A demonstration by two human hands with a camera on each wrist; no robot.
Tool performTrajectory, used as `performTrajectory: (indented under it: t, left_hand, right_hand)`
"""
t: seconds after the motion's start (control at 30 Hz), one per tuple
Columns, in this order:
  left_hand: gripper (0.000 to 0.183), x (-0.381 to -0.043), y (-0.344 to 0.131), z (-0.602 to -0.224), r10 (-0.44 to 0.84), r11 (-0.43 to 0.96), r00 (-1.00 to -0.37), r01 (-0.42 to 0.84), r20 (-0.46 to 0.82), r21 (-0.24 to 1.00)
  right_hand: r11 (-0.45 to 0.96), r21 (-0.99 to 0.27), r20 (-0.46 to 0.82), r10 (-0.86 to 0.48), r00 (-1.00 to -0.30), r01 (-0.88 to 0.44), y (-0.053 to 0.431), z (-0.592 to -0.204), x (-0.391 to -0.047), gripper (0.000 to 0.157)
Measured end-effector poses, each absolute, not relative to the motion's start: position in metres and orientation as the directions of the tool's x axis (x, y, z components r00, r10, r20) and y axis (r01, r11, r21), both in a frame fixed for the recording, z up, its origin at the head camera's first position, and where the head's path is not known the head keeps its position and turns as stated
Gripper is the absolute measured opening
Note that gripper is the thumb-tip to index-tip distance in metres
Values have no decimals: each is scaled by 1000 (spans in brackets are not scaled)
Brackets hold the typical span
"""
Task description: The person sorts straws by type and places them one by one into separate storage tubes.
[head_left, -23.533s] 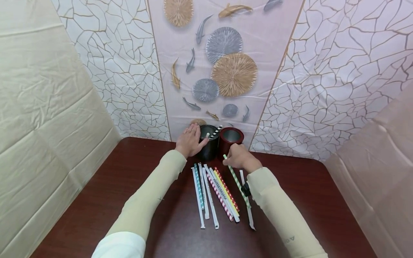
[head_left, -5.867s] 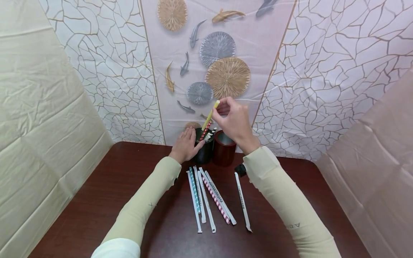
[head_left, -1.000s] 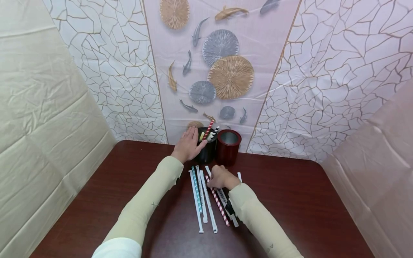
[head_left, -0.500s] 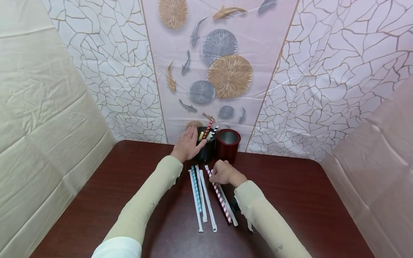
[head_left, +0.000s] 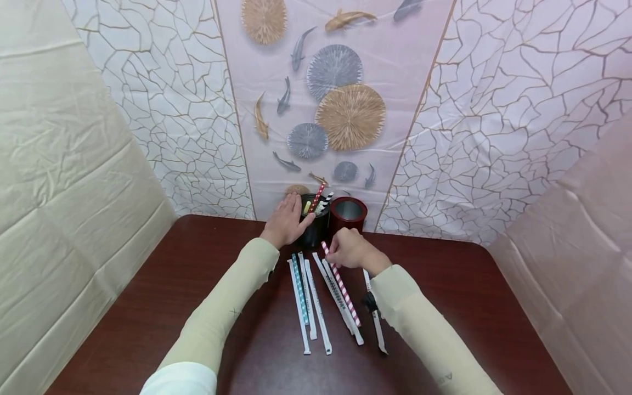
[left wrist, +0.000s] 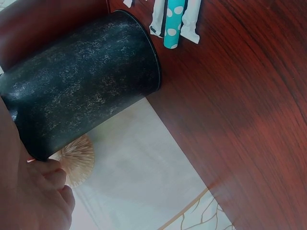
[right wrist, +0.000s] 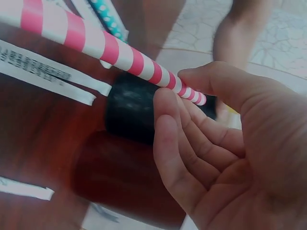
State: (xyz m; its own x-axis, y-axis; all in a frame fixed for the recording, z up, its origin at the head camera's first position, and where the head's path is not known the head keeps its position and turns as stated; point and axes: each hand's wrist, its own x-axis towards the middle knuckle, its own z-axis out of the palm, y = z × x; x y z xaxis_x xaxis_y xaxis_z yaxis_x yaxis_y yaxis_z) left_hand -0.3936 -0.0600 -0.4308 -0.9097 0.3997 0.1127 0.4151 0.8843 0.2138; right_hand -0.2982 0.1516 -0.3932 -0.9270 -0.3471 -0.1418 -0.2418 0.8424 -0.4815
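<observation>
My right hand (head_left: 351, 249) pinches a pink-and-white striped straw (head_left: 345, 291) near its upper end. In the right wrist view, thumb and fingertips hold that striped straw (right wrist: 115, 50), which slants toward the upper left. My left hand (head_left: 286, 220) rests against the left side of a black cup (head_left: 314, 233), fingers extended and thumb by the rim. Within the black cup stand a red dotted straw (head_left: 317, 196), a black-and-white striped straw (head_left: 326, 199), a yellow one (head_left: 307, 207) and pale green-white ends. The left wrist view shows the black cup's side (left wrist: 86, 81) beside my left hand (left wrist: 38, 196).
A dark red cup (head_left: 348, 211) touches the black cup's right side. Several paper-wrapped straws (head_left: 318, 307) and a teal dotted straw (head_left: 299, 291) lie on the brown table (head_left: 434, 285). One wrapped straw (head_left: 377, 329) lies apart, partly under my right forearm. A patterned cloth wall (head_left: 345, 66) stands behind.
Over the last second, my right hand has taken the pink striped straw from among the wrapped ones and drawn it up toward the cups. Earlier, red and yellow straws went into the black cup.
</observation>
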Motion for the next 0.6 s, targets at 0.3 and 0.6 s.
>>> performTrajectory:
  t: [0.3,0.6]
  left_hand:
    - [87,-394,-57,-430,391,890,-913,408,116,206]
    - [87,-394,-57,-431,396,888,-911,412,116,205]
  right_hand:
    - [820,-478,-27,-371,-928,-314,156,-355,-291,15]
    - [810,-430,166,-364,-917,-399,161,-327,-298,14]
